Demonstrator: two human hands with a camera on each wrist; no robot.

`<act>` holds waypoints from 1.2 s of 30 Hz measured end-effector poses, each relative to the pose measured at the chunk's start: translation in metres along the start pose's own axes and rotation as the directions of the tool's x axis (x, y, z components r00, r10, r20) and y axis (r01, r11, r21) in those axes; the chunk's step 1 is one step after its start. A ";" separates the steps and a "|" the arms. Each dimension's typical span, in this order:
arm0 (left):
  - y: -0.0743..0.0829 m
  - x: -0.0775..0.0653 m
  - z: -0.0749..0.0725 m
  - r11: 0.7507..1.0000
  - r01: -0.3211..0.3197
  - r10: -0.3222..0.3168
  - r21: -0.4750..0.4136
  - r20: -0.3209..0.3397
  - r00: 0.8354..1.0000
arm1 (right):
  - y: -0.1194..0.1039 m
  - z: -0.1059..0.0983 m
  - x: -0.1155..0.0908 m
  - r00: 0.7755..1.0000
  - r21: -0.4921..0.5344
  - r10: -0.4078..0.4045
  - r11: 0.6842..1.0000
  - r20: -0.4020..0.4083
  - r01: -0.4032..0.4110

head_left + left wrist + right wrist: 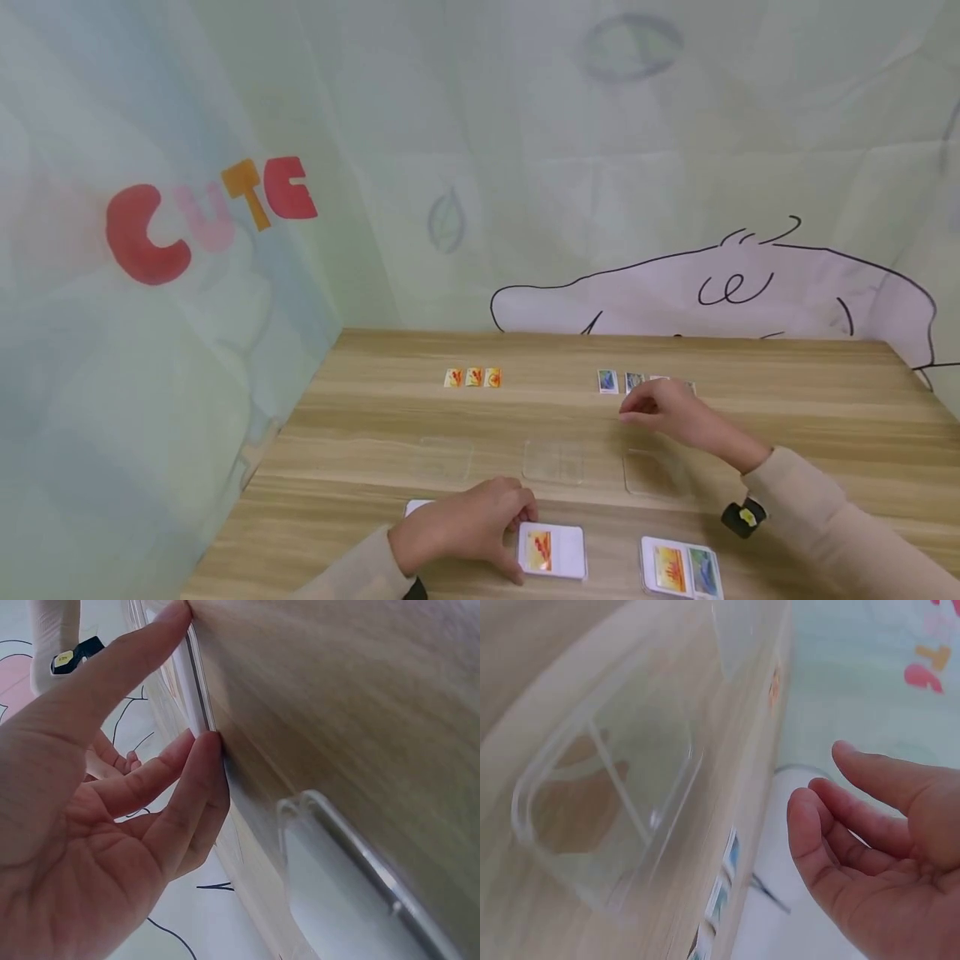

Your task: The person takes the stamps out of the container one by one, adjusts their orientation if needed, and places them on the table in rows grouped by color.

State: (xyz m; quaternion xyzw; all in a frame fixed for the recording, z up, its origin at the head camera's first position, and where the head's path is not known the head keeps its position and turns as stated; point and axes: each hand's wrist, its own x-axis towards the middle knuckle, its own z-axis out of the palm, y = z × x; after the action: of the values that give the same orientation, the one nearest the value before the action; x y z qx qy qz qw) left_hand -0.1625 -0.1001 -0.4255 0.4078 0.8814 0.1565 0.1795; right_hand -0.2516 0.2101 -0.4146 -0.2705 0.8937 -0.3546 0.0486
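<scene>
My left hand [474, 523] holds the left side of a shallow white card case [567, 552], thumb at the near corner and fingertips at the far one. An orange picture card [538, 551] lies in that case's left half; its right half is plain white. Over the table near the blue picture cards [607, 382], my right hand [678, 412] hangs with loosely bent fingers and nothing between them. It hides part of that row. Another white case [663, 590], at the right, bears an orange card [670, 569] and a blue-green card [703, 572].
A third white case [415, 505] is mostly hidden behind my left hand. Three clear plastic covers, including the middle one [552, 461], lie in a row across the table [360, 417]. Three small orange cards [474, 377] lie near the back edge, before a fabric wall [420, 167].
</scene>
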 end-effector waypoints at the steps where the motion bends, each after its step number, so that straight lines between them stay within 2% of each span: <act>1: 0.000 0.000 0.000 1.000 0.000 0.000 0.002 -0.001 1.000 | -0.003 0.002 0.000 1.000 0.007 -0.001 1.000 0.007 0.001; 8: -0.001 0.000 0.000 1.000 -0.013 0.013 0.000 -0.017 1.000 | -0.020 0.017 0.001 0.994 0.072 -0.067 0.996 0.082 0.061; 19: -0.002 0.002 -0.001 1.000 -0.024 0.025 0.006 -0.014 1.000 | -0.052 0.046 0.000 0.976 0.126 -0.097 0.989 0.193 0.073; 29: -0.001 0.003 0.001 0.999 -0.045 0.046 0.027 -0.023 0.999 | -0.067 0.066 0.000 0.961 0.138 -0.162 0.981 0.225 0.133; 36: -0.001 0.000 0.001 0.998 -0.043 0.045 0.039 -0.031 0.999 | -0.073 0.079 0.002 0.952 0.170 -0.165 0.978 0.256 0.124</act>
State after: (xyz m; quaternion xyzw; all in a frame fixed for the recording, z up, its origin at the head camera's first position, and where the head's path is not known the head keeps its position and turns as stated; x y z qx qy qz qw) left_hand -0.1630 -0.1005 -0.4269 0.4279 0.8778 0.1503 0.1540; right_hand -0.1982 0.1169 -0.4248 -0.3764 0.8270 -0.3841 0.1638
